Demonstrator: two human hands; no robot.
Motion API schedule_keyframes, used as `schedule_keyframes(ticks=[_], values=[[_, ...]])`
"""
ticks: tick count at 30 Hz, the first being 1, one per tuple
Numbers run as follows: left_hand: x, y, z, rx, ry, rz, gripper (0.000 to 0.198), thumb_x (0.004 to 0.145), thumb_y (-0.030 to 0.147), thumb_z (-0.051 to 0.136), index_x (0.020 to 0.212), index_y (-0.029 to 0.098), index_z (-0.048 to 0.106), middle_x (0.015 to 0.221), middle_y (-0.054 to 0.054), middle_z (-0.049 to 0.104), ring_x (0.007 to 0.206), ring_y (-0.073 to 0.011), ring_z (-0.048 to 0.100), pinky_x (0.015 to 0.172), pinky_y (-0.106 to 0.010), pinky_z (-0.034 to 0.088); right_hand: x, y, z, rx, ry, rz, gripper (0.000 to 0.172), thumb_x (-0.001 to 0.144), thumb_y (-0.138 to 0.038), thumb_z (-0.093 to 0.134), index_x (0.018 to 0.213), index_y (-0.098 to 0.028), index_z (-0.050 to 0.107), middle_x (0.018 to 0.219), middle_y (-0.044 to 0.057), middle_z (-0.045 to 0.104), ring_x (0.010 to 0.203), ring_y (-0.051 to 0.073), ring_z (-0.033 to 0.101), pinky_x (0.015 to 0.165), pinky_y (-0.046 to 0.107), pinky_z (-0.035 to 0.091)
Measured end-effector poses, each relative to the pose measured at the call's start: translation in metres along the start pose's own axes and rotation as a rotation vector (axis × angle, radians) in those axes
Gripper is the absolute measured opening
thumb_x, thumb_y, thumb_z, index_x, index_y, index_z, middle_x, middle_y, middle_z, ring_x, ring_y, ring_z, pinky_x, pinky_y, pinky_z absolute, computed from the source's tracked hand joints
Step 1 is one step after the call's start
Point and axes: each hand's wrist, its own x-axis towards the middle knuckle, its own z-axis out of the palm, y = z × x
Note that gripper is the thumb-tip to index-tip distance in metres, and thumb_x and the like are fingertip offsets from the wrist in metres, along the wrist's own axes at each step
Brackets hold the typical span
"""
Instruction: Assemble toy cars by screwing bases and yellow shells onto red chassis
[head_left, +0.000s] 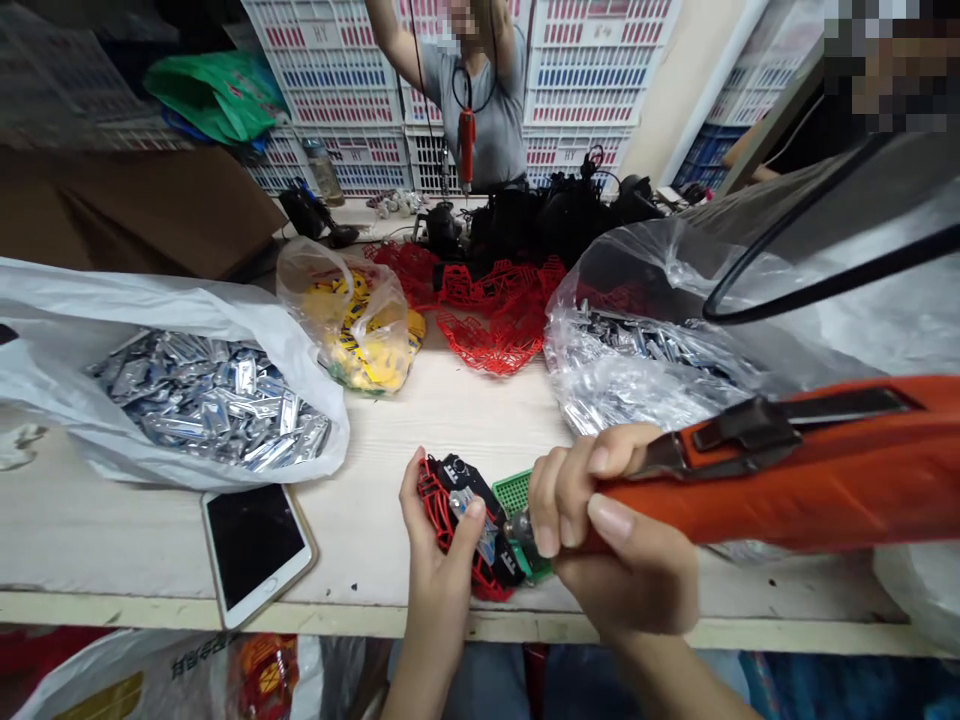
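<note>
My left hand (441,562) is closed around a red-and-black plastic assembly (459,470) near the front edge of the bench. The thumb presses on a small shiny silver plate (486,540) lying across its black part. In my right hand (626,545) is an orange electric screwdriver (825,475), gripped near its front end. Its tip points left and meets the assembly beside the silver plate; whether a screw sits there I cannot make out. Partly behind the assembly and my right hand is a small green mesh basket (513,490), its contents hidden.
An open white bag of silver plates (341,440) stands left, a phone (255,545) before it. Farther back are a clear bag of yellow parts (367,345), red lattice parts (491,335) and black parts. A clear bag (622,385) and a black cable (825,290) are right. A co-worker (487,110) stands opposite.
</note>
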Motion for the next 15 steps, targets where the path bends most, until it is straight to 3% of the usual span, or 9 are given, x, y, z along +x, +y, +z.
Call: schedule_keyframes(ticks=[3,5,7,10,13,15], values=[[0.000,0.008,0.002,-0.058,0.045,-0.075,0.087,0.086,0.051,0.078,0.160,0.033,0.036,0.164,-0.010,0.044,0.152,-0.0320,0.041,0.125,-0.045,0.035,0.015,-0.011,-0.008,-0.148,0.036,0.023,0.012,0.080,-0.019,0.069,0.091,-0.023,0.064,0.050,-0.008,0.055,0.038,0.012,0.051,0.040,0.023,0.040],[0.000,0.015,-0.002,-0.124,0.079,-0.124,0.090,0.084,0.051,0.080,0.160,0.036,0.033,0.163,-0.010,0.046,0.148,-0.0306,0.048,0.121,-0.043,0.040,0.024,-0.019,-0.016,-0.371,0.099,0.028,0.015,0.081,-0.020,0.072,0.095,-0.021,0.067,0.060,-0.005,0.063,0.046,0.014,0.058,0.045,0.025,0.044],[0.001,0.021,-0.011,-0.198,0.116,-0.164,0.098,0.080,0.050,0.084,0.161,0.038,0.030,0.151,-0.010,0.057,0.130,-0.0274,0.064,0.111,-0.041,0.050,0.030,-0.024,-0.023,-0.584,0.197,0.006,0.025,0.078,-0.022,0.075,0.103,-0.021,0.070,0.084,0.001,0.073,0.065,0.017,0.066,0.056,0.029,0.051],[0.001,0.027,-0.033,-0.298,0.159,-0.127,0.108,0.069,0.044,0.093,0.157,0.035,0.032,0.121,-0.006,0.072,0.097,-0.0214,0.076,0.092,-0.034,0.059,0.028,-0.019,-0.027,-0.705,0.396,-0.145,0.038,0.077,-0.021,0.074,0.115,-0.024,0.070,0.120,0.006,0.069,0.095,0.023,0.069,0.076,0.036,0.055],[-0.001,0.031,-0.058,-0.313,0.199,-0.032,0.097,0.061,0.040,0.097,0.143,0.031,0.047,0.117,-0.006,0.075,0.097,-0.0216,0.077,0.085,-0.027,0.060,0.021,-0.007,-0.028,-0.776,0.484,-0.464,0.051,0.080,-0.017,0.074,0.129,-0.029,0.066,0.142,0.007,0.060,0.129,0.034,0.058,0.103,0.050,0.049],[-0.004,0.032,-0.075,-0.263,0.222,-0.004,0.084,0.060,0.042,0.097,0.133,0.028,0.056,0.124,-0.009,0.075,0.103,-0.0228,0.076,0.083,-0.025,0.060,0.019,-0.002,-0.028,-0.883,0.344,-0.578,0.066,0.084,-0.017,0.073,0.144,-0.038,0.055,0.158,0.001,0.046,0.151,0.036,0.035,0.116,0.056,0.037]])
